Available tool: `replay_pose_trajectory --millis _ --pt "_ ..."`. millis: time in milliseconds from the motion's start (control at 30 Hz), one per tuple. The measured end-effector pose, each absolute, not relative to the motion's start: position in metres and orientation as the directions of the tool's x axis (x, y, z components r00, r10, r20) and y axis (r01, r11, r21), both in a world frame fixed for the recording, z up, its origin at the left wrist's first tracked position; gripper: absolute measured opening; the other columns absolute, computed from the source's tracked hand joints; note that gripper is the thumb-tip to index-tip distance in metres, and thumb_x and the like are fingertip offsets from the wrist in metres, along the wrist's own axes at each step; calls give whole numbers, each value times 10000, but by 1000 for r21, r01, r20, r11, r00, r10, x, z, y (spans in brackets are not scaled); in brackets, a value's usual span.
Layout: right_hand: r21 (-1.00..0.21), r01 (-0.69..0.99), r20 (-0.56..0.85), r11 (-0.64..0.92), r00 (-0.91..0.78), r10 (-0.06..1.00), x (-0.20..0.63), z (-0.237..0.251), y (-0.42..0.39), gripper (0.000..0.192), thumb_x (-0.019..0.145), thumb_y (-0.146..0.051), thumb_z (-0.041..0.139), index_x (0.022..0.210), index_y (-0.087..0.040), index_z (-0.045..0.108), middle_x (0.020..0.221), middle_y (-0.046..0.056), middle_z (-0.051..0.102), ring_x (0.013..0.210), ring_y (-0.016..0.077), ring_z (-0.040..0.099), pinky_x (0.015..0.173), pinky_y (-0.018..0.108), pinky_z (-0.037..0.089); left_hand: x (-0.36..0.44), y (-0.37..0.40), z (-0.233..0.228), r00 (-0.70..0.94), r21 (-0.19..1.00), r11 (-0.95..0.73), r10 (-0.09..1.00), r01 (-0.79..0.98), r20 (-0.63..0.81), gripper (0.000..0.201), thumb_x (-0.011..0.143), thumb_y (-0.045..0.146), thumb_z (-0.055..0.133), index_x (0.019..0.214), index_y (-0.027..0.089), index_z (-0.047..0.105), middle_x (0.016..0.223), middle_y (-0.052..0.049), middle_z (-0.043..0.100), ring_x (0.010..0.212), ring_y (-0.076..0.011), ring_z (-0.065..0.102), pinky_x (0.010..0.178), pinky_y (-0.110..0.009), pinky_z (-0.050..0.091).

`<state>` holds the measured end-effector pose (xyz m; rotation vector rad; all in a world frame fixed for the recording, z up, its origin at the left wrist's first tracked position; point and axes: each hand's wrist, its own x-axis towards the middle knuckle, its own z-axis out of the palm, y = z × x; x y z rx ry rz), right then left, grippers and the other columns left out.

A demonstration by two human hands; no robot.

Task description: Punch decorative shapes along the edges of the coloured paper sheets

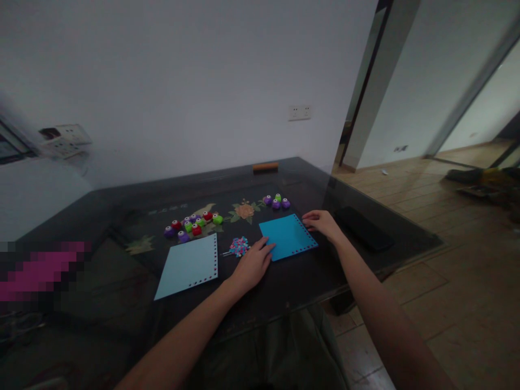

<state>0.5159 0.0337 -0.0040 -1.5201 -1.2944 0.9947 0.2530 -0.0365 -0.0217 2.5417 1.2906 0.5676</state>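
Note:
A bright blue paper sheet (287, 236) with punched holes along two edges lies on the dark table (122, 206). My left hand (252, 264) rests flat at its near left corner, fingers touching the edge. At the sheet's far right corner lies my right hand (323, 222), fingertips on the paper. A small pile of pink and blue punched bits (239, 246) sits just left of my left hand. A pale blue sheet (189, 265), also hole-punched along two edges, lies further left.
Several small red, green and purple craft punches (194, 223) cluster behind the pale sheet; three more punches (277, 202) stand behind the bright sheet. A black flat object (363, 228) lies at the table's right edge. An orange bar (265, 167) sits by the wall.

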Motion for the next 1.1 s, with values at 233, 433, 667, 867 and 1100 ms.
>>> replay_pose_trajectory --millis 233,433,667,867,1100 --pt "-948 311 -21 -63 137 990 515 -3 32 75 714 -91 637 785 -114 648 690 36 631 569 110 592 528 237 538 253 -38 -19 544 400 -582 811 708 217 406 885 324 471 1265 184 511 1402 -133 422 1274 -245 420 1053 -398 351" --pt "-946 318 -15 -57 133 991 515 -5 34 85 702 -92 645 784 -114 654 662 24 633 562 112 594 522 237 538 255 -40 -19 533 401 -558 826 726 183 505 839 389 533 1296 181 479 1420 -128 400 1306 -264 372 1070 -399 329" --pt "-941 338 10 -30 115 993 517 -11 39 122 687 -111 663 808 -121 670 719 49 668 625 125 614 526 217 527 257 -40 -21 525 371 -551 832 747 180 418 874 310 476 1264 165 508 1407 -130 420 1314 -271 359 1076 -415 323" --pt "-930 367 21 -14 93 995 519 -13 42 136 695 -141 662 830 -121 670 744 61 672 657 137 623 536 223 528 257 -40 -23 534 361 -564 824 742 190 417 881 303 467 1265 145 504 1405 -142 419 1318 -274 349 1087 -418 305" --pt "-927 376 21 -7 71 997 519 -14 44 145 698 -157 664 840 -128 673 772 70 682 697 149 634 563 231 532 257 -41 -22 539 357 -572 819 739 197 409 877 292 475 1257 144 508 1398 -144 428 1312 -265 363 1088 -410 305"
